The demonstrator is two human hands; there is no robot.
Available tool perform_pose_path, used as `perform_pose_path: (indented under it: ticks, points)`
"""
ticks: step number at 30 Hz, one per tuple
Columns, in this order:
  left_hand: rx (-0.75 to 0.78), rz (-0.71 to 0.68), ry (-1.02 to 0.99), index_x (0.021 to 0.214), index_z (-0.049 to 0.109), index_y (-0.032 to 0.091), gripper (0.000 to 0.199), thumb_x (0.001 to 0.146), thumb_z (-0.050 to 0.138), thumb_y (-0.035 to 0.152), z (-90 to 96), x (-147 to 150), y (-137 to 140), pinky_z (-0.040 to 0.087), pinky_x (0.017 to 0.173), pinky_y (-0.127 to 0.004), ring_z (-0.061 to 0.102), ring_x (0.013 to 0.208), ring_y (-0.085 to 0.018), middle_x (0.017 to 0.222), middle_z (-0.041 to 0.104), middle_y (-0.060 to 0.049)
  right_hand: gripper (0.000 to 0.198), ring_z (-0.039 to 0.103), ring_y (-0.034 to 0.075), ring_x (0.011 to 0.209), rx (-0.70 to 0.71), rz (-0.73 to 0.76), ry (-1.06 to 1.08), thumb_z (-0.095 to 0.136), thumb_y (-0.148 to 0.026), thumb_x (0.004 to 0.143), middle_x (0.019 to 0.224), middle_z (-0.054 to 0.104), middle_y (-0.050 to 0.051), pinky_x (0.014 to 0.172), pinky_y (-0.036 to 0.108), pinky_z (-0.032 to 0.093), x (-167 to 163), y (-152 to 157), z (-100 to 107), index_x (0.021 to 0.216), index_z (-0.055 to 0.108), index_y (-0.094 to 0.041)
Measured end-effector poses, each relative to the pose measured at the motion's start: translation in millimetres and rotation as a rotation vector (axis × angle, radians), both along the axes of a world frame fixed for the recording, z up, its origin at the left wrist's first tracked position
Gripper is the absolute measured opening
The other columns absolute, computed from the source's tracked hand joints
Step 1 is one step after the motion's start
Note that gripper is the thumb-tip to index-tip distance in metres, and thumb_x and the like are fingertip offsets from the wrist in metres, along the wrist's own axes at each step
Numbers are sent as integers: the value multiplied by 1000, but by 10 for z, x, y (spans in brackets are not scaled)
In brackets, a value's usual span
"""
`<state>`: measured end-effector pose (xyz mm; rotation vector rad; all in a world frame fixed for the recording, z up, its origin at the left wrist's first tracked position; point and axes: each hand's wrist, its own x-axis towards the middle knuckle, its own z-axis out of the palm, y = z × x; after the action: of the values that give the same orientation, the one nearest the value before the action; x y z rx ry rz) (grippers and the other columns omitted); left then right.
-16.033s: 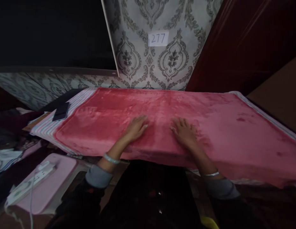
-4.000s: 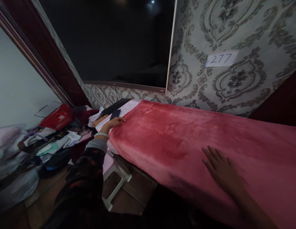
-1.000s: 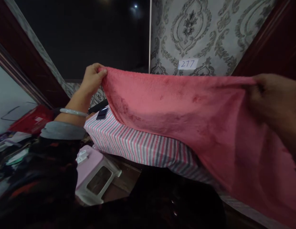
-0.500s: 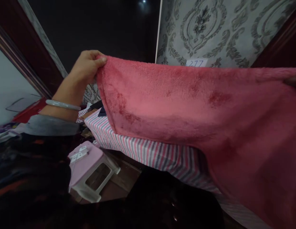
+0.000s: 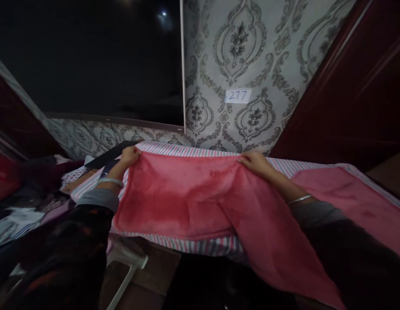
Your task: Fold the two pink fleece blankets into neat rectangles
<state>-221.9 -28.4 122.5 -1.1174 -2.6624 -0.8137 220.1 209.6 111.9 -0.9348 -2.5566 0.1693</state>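
Note:
A pink-red plush cloth (image 5: 174, 198) is stretched between my hands, its upper edge pulled nearly straight. My left hand (image 5: 130, 156) is closed on its upper left corner. Farther along the same edge, my right hand (image 5: 255, 163) pinches the fabric. The left part of the cloth lies over a striped tablecloth (image 5: 200, 246), and the rest falls in a fold over the front edge. To the right, more pink plush fabric (image 5: 358, 198) lies on the stripes; whether it belongs to the same piece I cannot tell.
A large dark television screen (image 5: 100, 64) hangs on the patterned wall (image 5: 213, 112), beside a paper label (image 5: 238, 95) reading 277. At the left is a heap of clothes (image 5: 22, 219). A pale plastic stool (image 5: 129, 275) stands below the table's front edge.
The cloth has come down from in front of the wall onto the striped table. Both hands are lower, and my right hand is now fully in view. The camera view has shifted.

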Motion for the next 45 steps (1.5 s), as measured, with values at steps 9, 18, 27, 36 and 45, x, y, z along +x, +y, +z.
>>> perform_pose_path:
  ticks: [9, 18, 27, 36, 45]
  points:
    - [-53, -302, 89, 113, 66, 14, 31, 85, 58, 24, -415, 695, 767, 46, 106, -48, 60, 123, -34, 124, 67, -19, 20, 61, 19, 77, -106, -8, -43, 55, -26, 95, 83, 72, 7, 64, 25, 34, -117, -23, -268, 86, 71, -17]
    - [55, -1112, 111, 110, 68, 22, 27, 87, 57, 28, -510, 2504, 1474, 50, 99, -43, 65, 109, -28, 113, 72, -11, 18, 66, 21, 93, -103, 60, 32, 57, -23, 97, 99, 74, 6, 79, 27, 43, -24, -360, -254, 105, 72, -19]
    - [24, -974, 125, 71, 50, 26, 30, 87, 42, 50, -332, 2623, 1108, 48, 68, -37, 61, 70, -25, 72, 63, -4, 26, 65, 21, 107, -12, -128, 426, 54, -19, 93, 114, 73, 8, 97, 34, 49, 1381, -287, -660, 113, 72, -19]
    - [178, -955, 135, 72, 54, 34, 21, 82, 45, 50, -179, 2693, 707, 51, 66, -43, 63, 67, -29, 70, 60, -1, 27, 70, 23, 94, -107, -869, 257, 52, -13, 86, 102, 76, 12, 82, 30, 51, 3454, -227, -999, 96, 77, -16]
    - [270, -872, 180, 74, 65, 50, 17, 72, 49, 43, -223, 2684, 492, 53, 64, -45, 67, 72, -32, 75, 63, 2, 31, 67, 21, 105, -149, -874, 202, 54, -10, 85, 115, 74, 13, 91, 26, 47, 3697, 76, -1162, 106, 77, -13]
